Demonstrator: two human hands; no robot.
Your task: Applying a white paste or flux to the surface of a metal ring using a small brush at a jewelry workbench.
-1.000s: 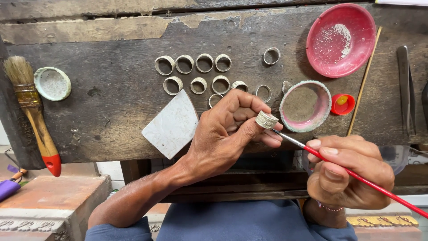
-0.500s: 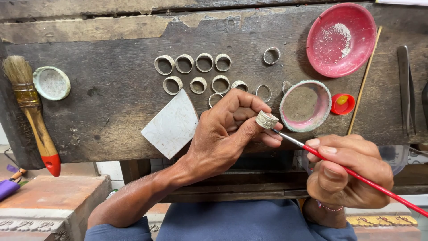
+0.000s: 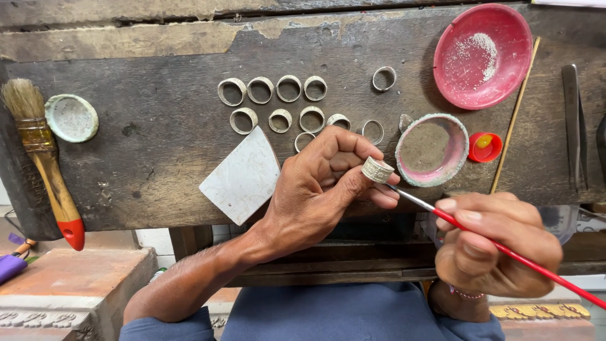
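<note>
Head view, and the left hand [image 3: 319, 183] sits at centre frame, its grip pinching a patterned silver ring [image 3: 377, 169] between thumb and fingertips, just over the near edge of the dark wooden counter [image 3: 158, 132]. The right hand [image 3: 495, 249], lower right, has its grip pressed around a thin red-handled brush [image 3: 505, 249], whose tip touches the ring's underside. Just beyond the ring stands a round dish [image 3: 432, 150] with a pale crusted rim and pink inside. Beside it lies a small red cap [image 3: 485, 147]. Upper right, a red bowl [image 3: 483, 55] holds pale grains. At upper centre, two rows of plain rings [image 3: 278, 104] lie flat. A pale flat slab [image 3: 243, 177] lies left of the wrist. Far left, a big bristle brush [image 3: 41, 158] with a red handle end lies beside a small pale lid [image 3: 71, 118].
</note>
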